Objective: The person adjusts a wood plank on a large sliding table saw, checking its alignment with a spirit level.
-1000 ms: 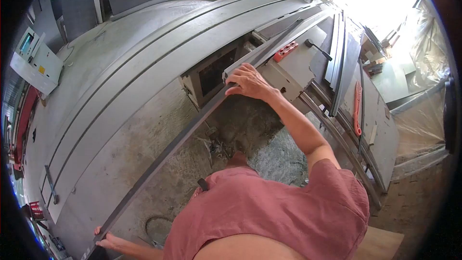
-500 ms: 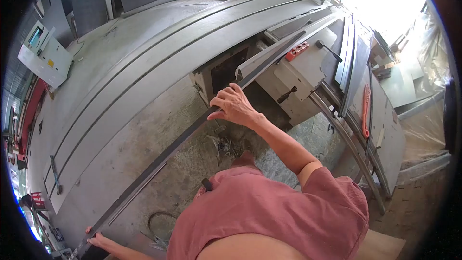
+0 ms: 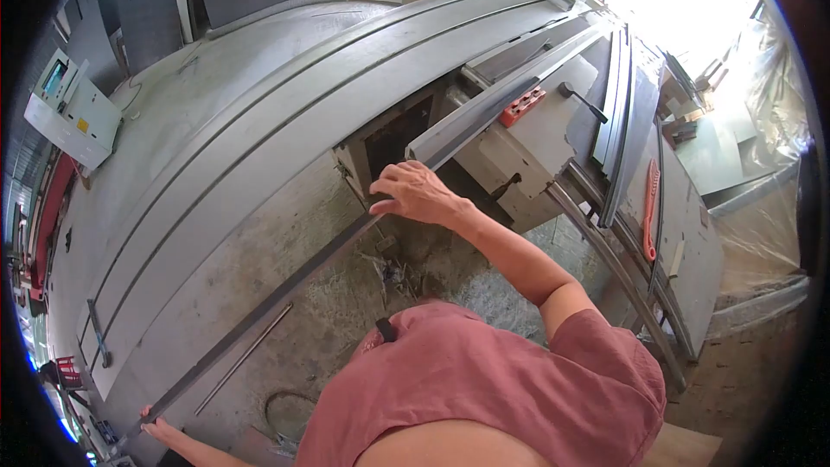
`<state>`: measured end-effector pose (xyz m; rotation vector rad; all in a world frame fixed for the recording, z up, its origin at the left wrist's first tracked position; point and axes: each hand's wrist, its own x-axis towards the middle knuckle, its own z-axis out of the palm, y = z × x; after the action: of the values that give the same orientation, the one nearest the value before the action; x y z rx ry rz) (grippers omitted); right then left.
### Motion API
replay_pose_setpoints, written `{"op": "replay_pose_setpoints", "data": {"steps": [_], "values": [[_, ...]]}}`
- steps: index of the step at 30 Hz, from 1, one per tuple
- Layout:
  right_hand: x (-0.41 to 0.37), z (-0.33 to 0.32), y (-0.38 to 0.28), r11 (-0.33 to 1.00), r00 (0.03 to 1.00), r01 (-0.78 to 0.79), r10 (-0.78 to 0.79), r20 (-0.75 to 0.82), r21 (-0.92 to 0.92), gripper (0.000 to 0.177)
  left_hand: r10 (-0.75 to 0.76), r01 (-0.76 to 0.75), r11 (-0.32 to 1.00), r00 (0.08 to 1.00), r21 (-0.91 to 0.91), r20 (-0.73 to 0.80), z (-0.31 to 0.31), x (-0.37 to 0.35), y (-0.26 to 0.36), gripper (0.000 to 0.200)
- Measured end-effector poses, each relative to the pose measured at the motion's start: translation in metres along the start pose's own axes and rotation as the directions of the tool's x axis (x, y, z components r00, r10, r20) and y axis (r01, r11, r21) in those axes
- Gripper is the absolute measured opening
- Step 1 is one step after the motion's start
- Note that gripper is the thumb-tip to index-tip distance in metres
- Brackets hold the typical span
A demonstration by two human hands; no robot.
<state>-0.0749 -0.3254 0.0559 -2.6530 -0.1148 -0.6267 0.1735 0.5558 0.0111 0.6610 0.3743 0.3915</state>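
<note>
The long dark strip (image 3: 277, 294) hangs slanted above the floor (image 3: 259, 199), its far end by the machine (image 3: 536, 143) and its near end low at the left. The right hand (image 3: 417, 195) is clenched over it close to the machine. The left hand (image 3: 156, 426) curls round the near end, half cut off at the frame edge. With so much unsupported span between the hands, the strip could sag, twist loose, strike the machine, or snag the rod (image 3: 244, 359) on the floor beneath.
</note>
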Motion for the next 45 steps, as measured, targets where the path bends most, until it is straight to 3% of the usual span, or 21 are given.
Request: {"op": "replay_pose_setpoints", "data": {"steps": [4,7,8,9,11,12,16,18,22,24,31,36,38,40,41,43,45], "values": [[-0.008,-0.013,0.024,0.999,0.998,-0.045,0.046,0.053,-0.016,0.037,0.114,-0.116,0.971,0.993,0.208,0.019,0.012,-0.007,-0.008,0.023],[-0.006,-0.014,0.017,0.999,0.999,-0.039,0.039,0.03,-0.018,0.037,-0.108,0.113,0.99,0.992,-0.082,0.064,0.021,0.0,-0.005,0.022],[-0.004,-0.015,0.015,0.997,0.995,-0.077,0.077,0.056,-0.005,0.037,0.009,-0.01,1.0,1.0,-0.029,-0.004,0.026,0.001,-0.016,0.03],[0.001,-0.013,0.014,0.994,0.991,-0.113,0.112,0.072,0.008,0.037,0.006,-0.006,1.0,1.0,-0.021,-0.009,0.032,-0.004,-0.024,0.03],[0.004,-0.006,0.01,0.992,0.987,-0.129,0.128,0.101,0.007,0.038,-0.22,0.278,0.942,0.934,-0.189,0.28,0.041,-0.015,-0.036,0.033],[0.006,-0.003,0.009,0.992,0.988,-0.123,0.125,0.086,-0.024,0.038,-0.076,0.076,0.995,0.997,-0.059,-0.002,0.034,0.038,-0.037,0.04],[0.014,0.003,0.01,0.989,0.986,-0.142,0.145,0.087,-0.045,0.039,-0.055,0.043,0.99,0.995,-0.132,-0.088,0.044,0.06,-0.072,0.017],[0.014,0.005,0.01,0.984,0.979,-0.172,0.176,0.106,-0.049,0.038,0.04,-0.034,0.998,0.991,0.053,-0.124,0.055,0.07,-0.086,0.02],[0.011,0.006,0.02,0.976,0.978,-0.207,0.204,0.048,0.073,0.035,-0.064,0.067,0.994,0.997,-0.081,0.041,0.064,0.092,-0.098,0.024],[0.008,0.005,0.02,0.969,0.972,-0.235,0.233,0.038,0.076,0.032,-0.21,0.219,0.962,0.975,-0.163,0.07,0.067,0.102,-0.103,0.031],[0.009,0.003,0.032,0.965,0.965,-0.252,0.247,0.083,0.065,0.034,-0.127,0.131,0.991,0.988,-0.034,0.09,0.079,0.052,-0.104,0.057],[0.009,0.001,0.039,0.981,0.972,-0.192,0.193,0.135,-0.022,0.038,-0.263,0.305,0.944,0.925,-0.128,0.273,0.064,0.038,-0.098,0.047],[0.007,-0.004,0.036,0.98,0.969,-0.201,0.2,0.145,-0.011,0.038,-0.223,0.241,0.968,0.952,-0.067,0.208,0.047,0.074,-0.092,0.052],[0.006,-0.006,0.041,0.979,0.97,-0.204,0.203,0.137,-0.009,0.038,-0.098,0.089,0.989,0.992,0.117,0.08,0.039,0.085,-0.088,0.061],[0.006,-0.008,0.044,0.981,0.971,-0.194,0.193,0.14,-0.005,0.038,-0.089,0.08,0.99,0.993,0.113,0.075,0.037,0.083,-0.087,0.061],[0.009,-0.017,0.05,0.969,0.949,-0.246,0.243,0.201,-0.011,0.041,-0.201,0.227,0.968,0.957,-0.111,0.21,0.037,0.077,-0.091,0.051],[0.005,-0.022,0.061,0.969,0.948,-0.247,0.243,0.206,-0.009,0.043,-0.132,0.162,0.973,0.975,-0.164,0.176,0.041,0.065,-0.103,0.049]]}}
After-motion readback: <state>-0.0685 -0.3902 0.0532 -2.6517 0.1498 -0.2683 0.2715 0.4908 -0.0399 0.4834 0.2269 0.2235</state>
